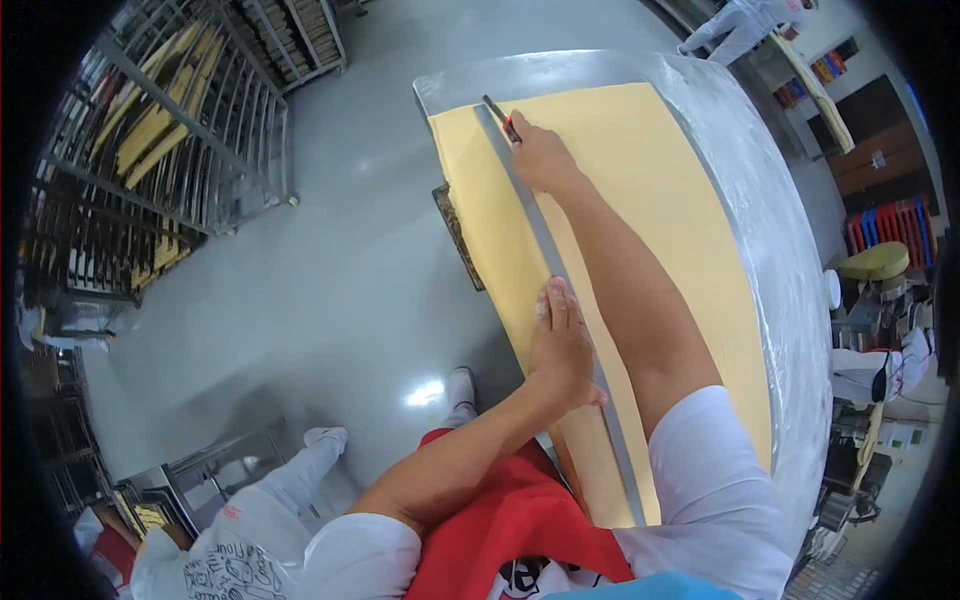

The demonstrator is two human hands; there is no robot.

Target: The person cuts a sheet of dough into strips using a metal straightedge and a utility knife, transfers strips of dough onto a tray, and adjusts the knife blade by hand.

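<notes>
A wide sheet of pale yellow dough (660,220) lies on the metal table (540,68). Along its left part runs a long grey metal ruler (532,212). My left hand (563,345) lies flat across the ruler near its middle, fingers extended and dusted with white, thumb to the right. Near the far end of the ruler, my right hand (541,155) is wrapped round a cutter (511,128) with a dark body and a bit of red. The cutter's tip is beside the ruler's far end; whether it touches the dough cannot be made out.
Metal racks (210,130) with trays stand at the upper left. A co-worker (230,540) is at the lower left, another person (740,22) at the upper right. Clear plastic film (765,240) covers the table's right side. Red and blue stacked items (888,225) stand far right.
</notes>
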